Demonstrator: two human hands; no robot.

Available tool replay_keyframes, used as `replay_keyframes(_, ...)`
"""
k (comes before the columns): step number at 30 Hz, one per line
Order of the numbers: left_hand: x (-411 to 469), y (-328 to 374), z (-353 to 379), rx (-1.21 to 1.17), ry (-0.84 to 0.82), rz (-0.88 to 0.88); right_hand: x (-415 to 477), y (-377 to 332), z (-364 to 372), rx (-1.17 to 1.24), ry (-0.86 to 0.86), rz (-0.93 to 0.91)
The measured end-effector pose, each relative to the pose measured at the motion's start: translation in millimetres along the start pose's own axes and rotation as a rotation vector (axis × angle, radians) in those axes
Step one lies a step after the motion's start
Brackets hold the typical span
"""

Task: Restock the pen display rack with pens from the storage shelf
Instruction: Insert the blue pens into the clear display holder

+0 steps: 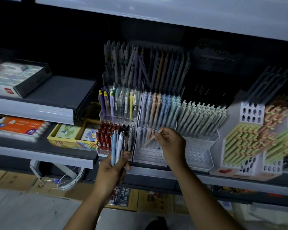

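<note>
So, head view: the room is looking dim, w/ grey shop shelving filling the picture. A top shelf (173, 17) is running across overhead, and the main shelf (223, 180) is carrying the stock. Cardboard boxes (12, 178) are sitting on the floor below, at left. A yellow box (70, 143) is lying on the lower-left shelf level.

The rack (150, 155), clear and tiered w/ rows of holes, is standing mid-shelf. Its back tiers are standing full of pastel pens, while many holes in its front tier are showing bare. Red pens (105, 135) are standing just left of it, green pens (201, 117) just right. Further right, a white holder (253, 113) is leaning w/ pencils packed in.

The left hand (112, 171) is gripping a bundle (117, 145) of pale blue, white and dark pens, fingers curled round the lower ends. The bundle is standing near upright in front of the red pens, long axis approx. vertical, clip ends up.

The right hand (170, 146) is pinching one peach pen (150, 138) btwn thumb and fingertips near its upper end. That pen is hanging over the rack's front tier, tilted. Its long axis is running diagonally, upper end to the right, lower end pointing down-left toward the holes. Blur is hiding whether it is touching the rack.
</note>
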State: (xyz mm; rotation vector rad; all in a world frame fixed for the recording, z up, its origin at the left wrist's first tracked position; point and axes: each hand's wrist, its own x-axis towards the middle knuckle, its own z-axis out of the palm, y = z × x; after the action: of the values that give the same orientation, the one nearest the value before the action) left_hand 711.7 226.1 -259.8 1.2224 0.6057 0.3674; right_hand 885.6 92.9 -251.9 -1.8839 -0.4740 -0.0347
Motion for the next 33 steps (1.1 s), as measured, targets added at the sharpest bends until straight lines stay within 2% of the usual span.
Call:
replay_keyframes(5, -1.4, -0.7, -4.0, 0.015, 0.015, 0.006, 3.6, 1.5, 2.4, -0.137, -0.01, -0.131)
replay_keyframes(14, -0.3, 0.5, -1.0, -0.006, 0.032, 0.013, 13.0, -2.9, 3.0, -0.34, -0.148, -0.231)
replay_keyframes(20, -1.5, 2.2, 4.6, -0.024, 0.024, 0.001, 5.4, -7.4, 18.8, -0.306, -0.099, -0.074)
replay_keyframes(29, 0.6, 1.6, 4.4, -0.032, 0.021, -0.014, 7.8, -1.8, 26.2, -0.471, -0.153, -0.119)
replay_keyframes(33, 0.2, 1.0, 2.6, -0.029, 0.012, -0.006, 6.4, -2.0, 25.0, -0.452, -0.167, -0.066)
